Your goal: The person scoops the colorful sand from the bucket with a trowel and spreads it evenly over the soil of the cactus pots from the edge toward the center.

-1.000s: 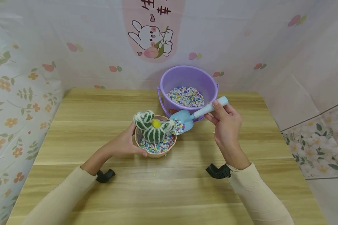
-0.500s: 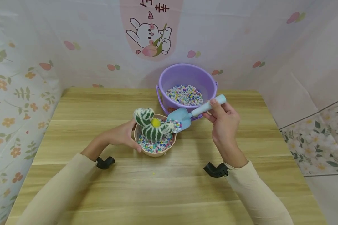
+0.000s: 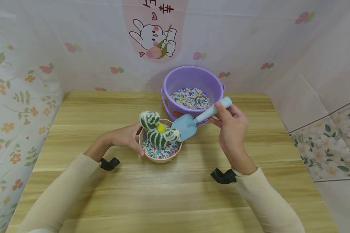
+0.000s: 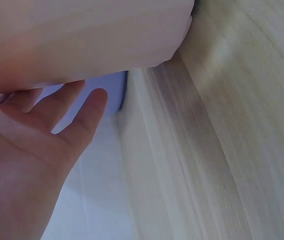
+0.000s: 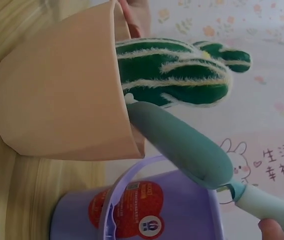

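A peach flowerpot [image 3: 160,160] stands on the table with a fuzzy green toy cactus [image 3: 157,139] in it, set among colored pebbles [image 3: 170,149]. My left hand [image 3: 124,136] holds the pot's left side, thumb toward the front and fingers around the back; in the left wrist view its fingertips lie against the pot wall. My right hand [image 3: 234,129] grips the pale handle of a light blue trowel [image 3: 185,127]. The trowel's blade tips down over the pot's right rim beside the cactus, and no pebbles show on it. The right wrist view has the blade tip at the rim.
Behind the trowel is a purple bucket [image 3: 170,106] partly filled with colored pebbles, its handle hanging at the left. One tiny yellow pebble [image 3: 158,180] lies on the wooden table [image 3: 175,204]. Patterned cloth [image 3: 99,45] closes off the back.
Pebbles that lay on the trowel's blade have gone off it at the pot's right rim. The trowel has moved slightly left and tilted. My left hand still holds the pot.
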Motion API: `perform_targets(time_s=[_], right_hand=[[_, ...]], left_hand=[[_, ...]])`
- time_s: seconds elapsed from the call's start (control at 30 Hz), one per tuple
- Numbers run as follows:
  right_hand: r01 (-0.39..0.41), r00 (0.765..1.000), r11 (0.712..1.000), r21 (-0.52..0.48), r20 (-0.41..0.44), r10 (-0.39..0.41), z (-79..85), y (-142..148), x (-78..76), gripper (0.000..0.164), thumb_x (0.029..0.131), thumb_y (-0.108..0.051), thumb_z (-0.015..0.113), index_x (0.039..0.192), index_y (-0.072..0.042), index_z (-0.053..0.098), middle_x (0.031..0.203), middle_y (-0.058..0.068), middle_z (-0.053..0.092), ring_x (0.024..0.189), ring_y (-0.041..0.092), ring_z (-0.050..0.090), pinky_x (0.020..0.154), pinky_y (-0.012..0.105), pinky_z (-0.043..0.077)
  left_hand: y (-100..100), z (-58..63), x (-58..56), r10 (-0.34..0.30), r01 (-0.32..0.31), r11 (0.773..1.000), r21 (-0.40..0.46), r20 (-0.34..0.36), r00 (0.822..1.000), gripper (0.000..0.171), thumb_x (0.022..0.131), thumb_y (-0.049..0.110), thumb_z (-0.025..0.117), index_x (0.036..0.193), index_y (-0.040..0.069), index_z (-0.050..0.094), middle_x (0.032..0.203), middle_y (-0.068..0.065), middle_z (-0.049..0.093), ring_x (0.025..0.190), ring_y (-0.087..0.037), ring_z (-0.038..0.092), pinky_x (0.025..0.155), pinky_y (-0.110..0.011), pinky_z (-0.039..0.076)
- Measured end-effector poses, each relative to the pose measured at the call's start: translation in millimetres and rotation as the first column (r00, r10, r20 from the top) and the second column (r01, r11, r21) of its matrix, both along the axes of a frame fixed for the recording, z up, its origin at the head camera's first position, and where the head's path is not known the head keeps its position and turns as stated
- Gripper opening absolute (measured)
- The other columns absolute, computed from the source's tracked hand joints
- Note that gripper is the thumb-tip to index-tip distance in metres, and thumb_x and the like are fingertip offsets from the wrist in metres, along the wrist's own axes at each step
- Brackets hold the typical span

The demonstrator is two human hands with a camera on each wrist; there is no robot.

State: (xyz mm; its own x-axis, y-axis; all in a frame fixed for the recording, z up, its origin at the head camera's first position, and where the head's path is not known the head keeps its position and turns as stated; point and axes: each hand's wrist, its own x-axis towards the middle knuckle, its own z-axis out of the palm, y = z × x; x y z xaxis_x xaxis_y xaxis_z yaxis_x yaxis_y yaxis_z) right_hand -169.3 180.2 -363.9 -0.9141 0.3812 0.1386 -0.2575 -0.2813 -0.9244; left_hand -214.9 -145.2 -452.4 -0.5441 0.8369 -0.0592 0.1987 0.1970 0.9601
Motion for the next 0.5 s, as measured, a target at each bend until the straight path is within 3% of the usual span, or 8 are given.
perform_targets(time_s=[0.17,0.4,0.5], right_hand=[[0.013,1.0,0.999,0.033,0.023,-0.014,0.6,-1.7,2.4,0.023,0.082,-0.008,0.078,0.099,0.006,0.072,0.083,0.014,0.071,0.072,0.023,0.073,0.057,0.033,0.059],[0.031,0.999,0.998,0.049,0.016,-0.031,3.8,-1.0,3.2,0.025,0.081,-0.009,0.079,0.099,0.006,0.072,0.083,0.014,0.071,0.073,0.022,0.072,0.057,0.034,0.059],[0.018,1.0,0.998,0.067,-0.003,-0.018,3.3,-1.4,4.6,0.025,0.081,-0.007,0.079,0.1,0.007,0.072,0.086,0.016,0.071,0.075,0.022,0.072,0.057,0.034,0.059]], left_hand=[[-0.8,-1.2,0.3,0.006,-0.006,1.0,0.002,-0.005,1.0,0.112,0.068,0.026,0.091,0.151,0.011,0.017,0.147,-0.01,0.036,0.135,-0.028,0.038,0.112,-0.048,0.031],[4.2,-1.1,-0.2,-0.024,0.024,0.999,0.042,0.0,1.0,0.108,0.069,0.016,0.089,0.153,0.023,0.021,0.151,0.001,0.038,0.138,-0.022,0.036,0.113,-0.043,0.033],[3.2,-1.0,-0.2,-0.019,0.019,0.999,0.034,-0.009,1.0,0.11,0.069,0.018,0.089,0.153,0.02,0.019,0.151,-0.001,0.037,0.138,-0.023,0.036,0.113,-0.045,0.032]])
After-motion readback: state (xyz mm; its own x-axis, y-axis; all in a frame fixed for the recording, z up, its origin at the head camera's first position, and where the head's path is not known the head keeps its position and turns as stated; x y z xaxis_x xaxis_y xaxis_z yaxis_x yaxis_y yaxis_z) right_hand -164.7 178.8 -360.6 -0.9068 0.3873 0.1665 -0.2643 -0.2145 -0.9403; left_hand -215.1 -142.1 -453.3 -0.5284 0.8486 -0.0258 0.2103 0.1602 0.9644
